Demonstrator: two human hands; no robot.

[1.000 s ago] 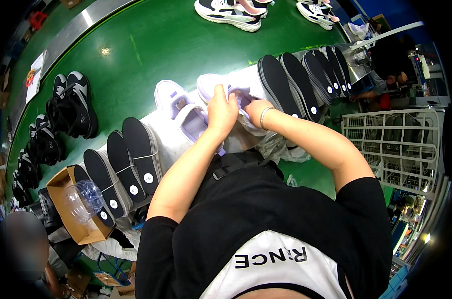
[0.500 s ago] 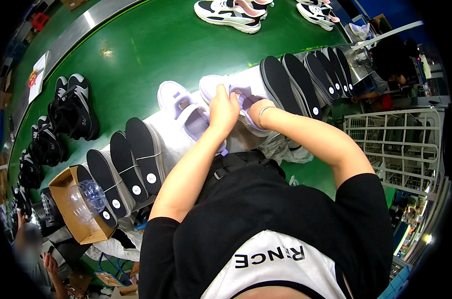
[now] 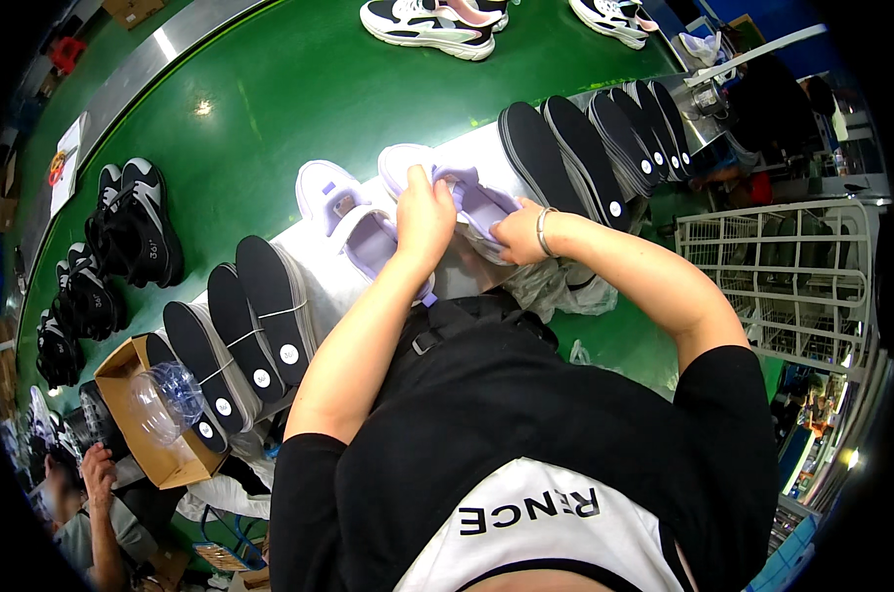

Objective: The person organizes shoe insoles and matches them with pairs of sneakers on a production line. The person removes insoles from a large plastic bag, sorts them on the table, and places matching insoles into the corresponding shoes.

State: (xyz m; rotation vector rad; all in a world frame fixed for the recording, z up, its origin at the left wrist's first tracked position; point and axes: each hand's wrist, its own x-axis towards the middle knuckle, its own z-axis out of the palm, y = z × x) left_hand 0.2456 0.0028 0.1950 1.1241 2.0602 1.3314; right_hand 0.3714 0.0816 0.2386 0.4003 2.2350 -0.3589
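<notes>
A white shoe with lavender lining (image 3: pixel 484 205) is between my hands, its toe pointing away from me. My left hand (image 3: pixel 427 219) is closed on its upper by the strap and tongue. At the heel end, my right hand (image 3: pixel 524 235) grips the collar with bent fingers, the thumb side toward the opening. The matching white-and-lavender shoe (image 3: pixel 371 247) lies just left of it, partly behind my left wrist. Whether anything lies deep inside the held shoe is hidden.
Stacks of black insoles stand left (image 3: pixel 272 296) and right (image 3: pixel 537 158) along the metal edge. A cardboard box (image 3: pixel 141 444) with clear plastic pieces is at lower left. Black shoes (image 3: pixel 151 222) and white-black shoes (image 3: pixel 432 30) sit on the green belt (image 3: pixel 240 118). A wire rack (image 3: pixel 772 222) is right; a co-worker's hand (image 3: pixel 99 474) shows lower left.
My right hand has come out of the shoe's opening and now holds its heel collar. My left hand keeps its grip. The view has shifted slightly; the co-worker's hand has risen.
</notes>
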